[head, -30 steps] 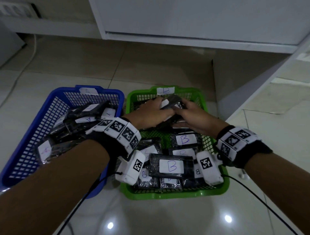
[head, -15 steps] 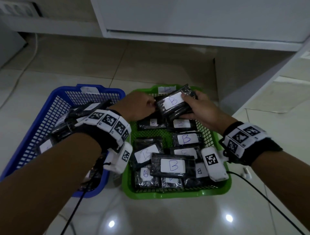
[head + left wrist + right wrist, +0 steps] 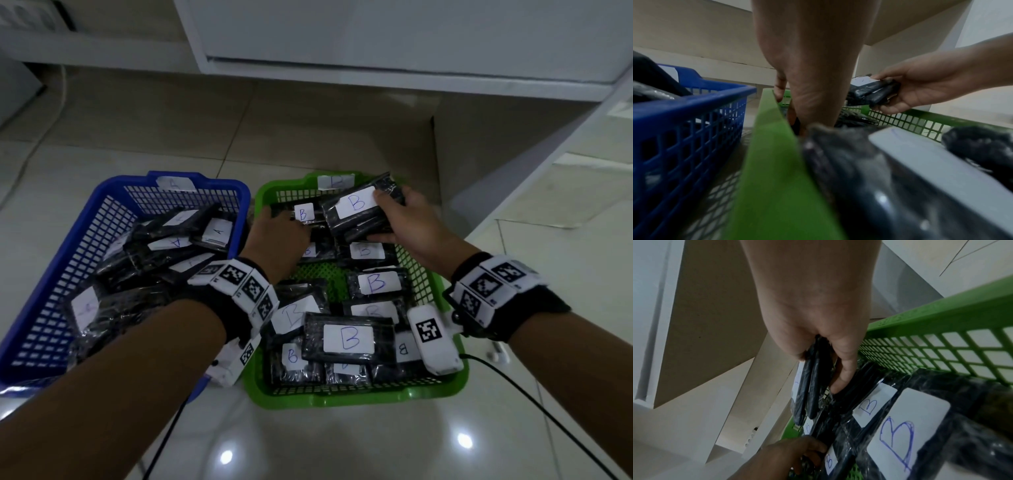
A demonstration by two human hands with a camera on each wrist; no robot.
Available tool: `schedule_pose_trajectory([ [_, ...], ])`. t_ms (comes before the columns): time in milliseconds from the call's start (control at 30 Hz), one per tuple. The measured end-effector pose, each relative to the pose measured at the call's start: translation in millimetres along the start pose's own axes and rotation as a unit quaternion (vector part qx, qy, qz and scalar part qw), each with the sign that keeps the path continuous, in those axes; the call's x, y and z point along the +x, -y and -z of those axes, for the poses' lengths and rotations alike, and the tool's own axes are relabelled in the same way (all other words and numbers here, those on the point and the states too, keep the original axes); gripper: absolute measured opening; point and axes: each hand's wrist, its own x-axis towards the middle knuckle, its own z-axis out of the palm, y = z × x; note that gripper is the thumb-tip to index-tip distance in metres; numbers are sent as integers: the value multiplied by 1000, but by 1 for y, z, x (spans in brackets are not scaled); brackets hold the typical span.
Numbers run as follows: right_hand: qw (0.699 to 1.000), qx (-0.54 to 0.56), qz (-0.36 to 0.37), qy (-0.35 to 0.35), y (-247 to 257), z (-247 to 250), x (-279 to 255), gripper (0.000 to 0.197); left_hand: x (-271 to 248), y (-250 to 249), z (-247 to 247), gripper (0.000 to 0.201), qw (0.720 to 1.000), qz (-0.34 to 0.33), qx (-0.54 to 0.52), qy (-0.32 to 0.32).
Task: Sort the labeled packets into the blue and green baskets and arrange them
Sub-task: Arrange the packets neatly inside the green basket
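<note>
Gripping a B packet [image 3: 359,209] in your right hand [image 3: 407,226], you're reaching your left hand [image 3: 277,236] among the green basket [image 3: 342,399]'s far packets, its grip hidden. Sorting's looking done; you're tidying B's rows, and the blue basket [image 3: 51,301]'s A pile is lying jumbled.

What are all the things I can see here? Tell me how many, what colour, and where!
blue basket: one, blue, on the floor at left, tagged A.
green basket: one, green, right beside the blue one, tagged B.
A packets: several, black with white labels, piled in the blue basket.
B packets: many, black with white labels, lying in the green basket.
held packet: one, black, label B, above the green basket's far end.
cabinet: one, white, behind the baskets.
left hand: reaching onto packets in the green basket.
right hand: gripping the held packet.
</note>
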Motion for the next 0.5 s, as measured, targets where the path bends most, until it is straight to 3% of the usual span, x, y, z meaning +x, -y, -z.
schedule_pose_trajectory([
  [133,1000,-5,1,-7,0,0,-2,20,0,0,-2,42,1000,1,-1,5],
  [300,1000,-10,5,-19,2,2,-5,22,0,0,-2,62,999,-14,-36,20],
  [500,998,-7,10,-60,6,10,-4,25,-3,26,17,44,985,-41,-162,52],
])
